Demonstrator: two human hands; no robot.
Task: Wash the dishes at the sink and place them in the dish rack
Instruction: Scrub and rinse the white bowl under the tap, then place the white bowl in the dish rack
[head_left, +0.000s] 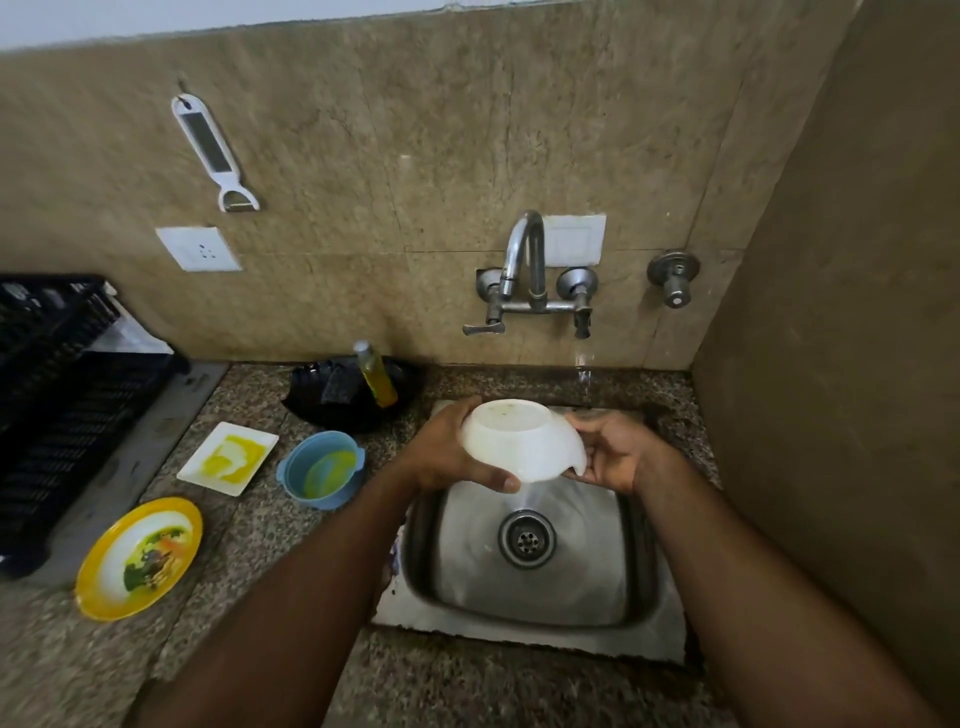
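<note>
Both hands, the left hand (451, 453) and right hand (609, 451), grip the overturned white bowl (522, 440) between them, directly above the sink (530, 597).

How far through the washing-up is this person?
Early on, it seems. Nothing clearly washed shows in the black dish rack, though part of it is out of view. In hand: both hands, left and right, hold a white bowl tipped over the sink, water pouring out of it. Left: the square plate, blue bowl and yellow plate wait, dirty, on the counter.
</note>
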